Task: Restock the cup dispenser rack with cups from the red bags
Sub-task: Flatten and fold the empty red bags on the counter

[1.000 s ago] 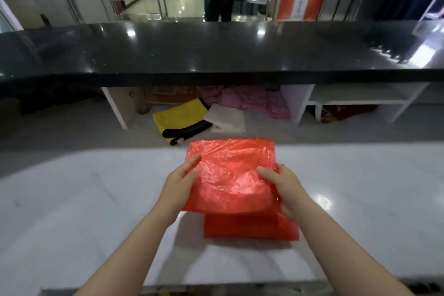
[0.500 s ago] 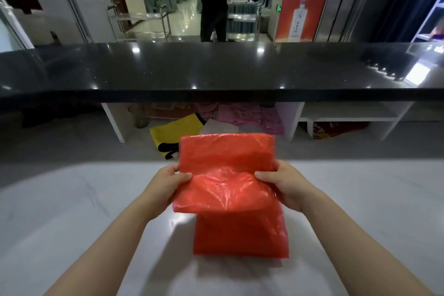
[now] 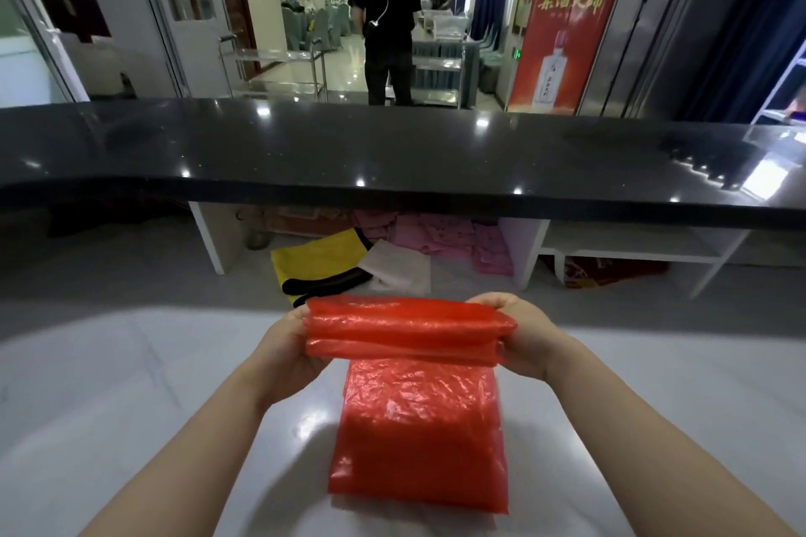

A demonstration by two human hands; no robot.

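Red bag, upper (image 3: 410, 329): lifted clear of the white counter (image 3: 131, 405), held level in front of the person, folded into a flat, layered bundle; whether cups are inside cannot be told.
Left hand (image 3: 285, 347): grips the bundle's left end, fingers curled under it and thumb on top.
Right hand (image 3: 521, 334): grips the right end the same way, fingers wrapped over the far edge.
Red bag, lower (image 3: 421, 436): lies flat and crinkled on the counter directly beneath the lifted one, near the person.
Surroundings: a black bar top (image 3: 392, 153) runs across beyond the counter; yellow and pink cloths (image 3: 318, 262) lie on the floor under it; a person in black (image 3: 386, 13) stands in the hall behind.
Dispenser rack: not in view.
Stage: judged early, a bag just picked up and unopened.
Risk: the thin, slick plastic could slide out of an end-only hold, or tear if pulled apart hard; if cups are inside, they could spill onto the counter or floor.
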